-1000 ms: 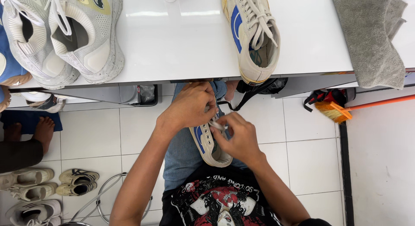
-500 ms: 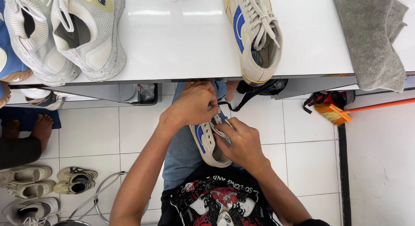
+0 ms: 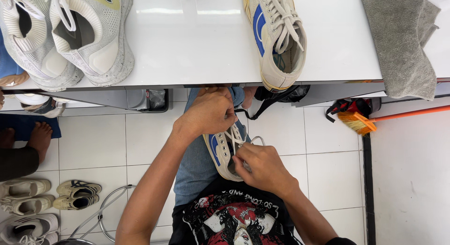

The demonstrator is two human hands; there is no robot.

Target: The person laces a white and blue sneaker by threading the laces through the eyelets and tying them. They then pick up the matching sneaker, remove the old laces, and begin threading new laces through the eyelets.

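- Head view: a cream canvas sneaker with a blue side stripe (image 3: 224,153) rests on the person's lap, over the blue jeans (image 3: 194,165), just below the front edge of the glossy white table (image 3: 187,43); its toe points toward the table and its heel toward the black printed shirt (image 3: 236,221).
- The left hand (image 3: 209,113) is closed over the toe end of that sneaker, pinching what looks like the white shoelace (image 3: 236,135) at the upper eyelets.
- The right hand (image 3: 265,166) sits at the heel side of the sneaker, its fingers curled on the lace, where a loop stands out just beside the knuckles; exactly how it pinches the lace I cannot tell.
- Judging by this, the lace already runs through most eyelets and is being drawn snug; no finished knot shows, so tying seems left to do.
- On the table, straight above the lap sneaker, lies its matching cream sneaker (image 3: 276,36), already laced.
- At the table's far left stand two grey knit running shoes (image 3: 65,34); at its far right a grey towel (image 3: 403,38) hangs over the edge.
- Under the table to the right lies an orange-bristled broom (image 3: 357,120); to the left, another person's bare foot (image 3: 40,137), and lower down, further pairs of shoes on the white tiled floor (image 3: 98,142).
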